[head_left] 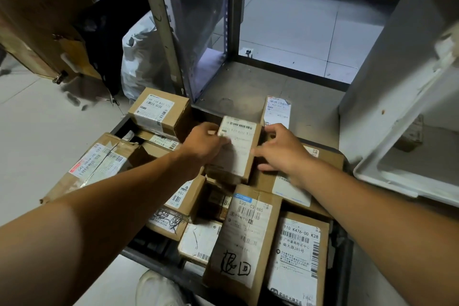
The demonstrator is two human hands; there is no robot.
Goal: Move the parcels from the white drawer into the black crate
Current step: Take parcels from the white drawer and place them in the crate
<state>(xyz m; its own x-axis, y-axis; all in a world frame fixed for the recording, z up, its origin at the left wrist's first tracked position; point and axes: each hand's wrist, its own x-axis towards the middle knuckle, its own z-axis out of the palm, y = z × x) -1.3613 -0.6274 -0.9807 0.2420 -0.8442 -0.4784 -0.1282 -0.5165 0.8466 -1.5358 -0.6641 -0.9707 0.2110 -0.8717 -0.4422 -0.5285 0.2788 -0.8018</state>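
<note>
1. Both hands are on one small cardboard parcel [236, 149] at the centre of the view, sitting on top of the heap inside the black crate [344, 251].
2. Left hand [206, 143]: fingers curled round the parcel's left long edge, thumb lying over the label face. It grips the box.
3. Right hand [280, 150]: fingers bent against the right long edge, fingertips low on the side wall. It also reads as a grip, though looser than the left.
4. Long axis of the parcel runs from about 12 o'clock down to 6 o'clock, tipped slightly toward 1. The hands bracket it at 9 and 3 o'clock, so neither is clearly nearer; both touch it.
5. The crate is already crowded: a large labelled box [244, 238] with handwriting lies at 6 o'clock of the held parcel, and another labelled box [161, 112] at 10 o'clock.
6. The white drawer [397, 181] stands at 3 o'clock, beyond the right forearm; what shows of its inside holds no parcel.
7. Judgement: the parcel is being settled into the crate. Release calls for a flat seat, as the boxes beneath lie uneven and it could slide toward 6 o'clock.
</note>
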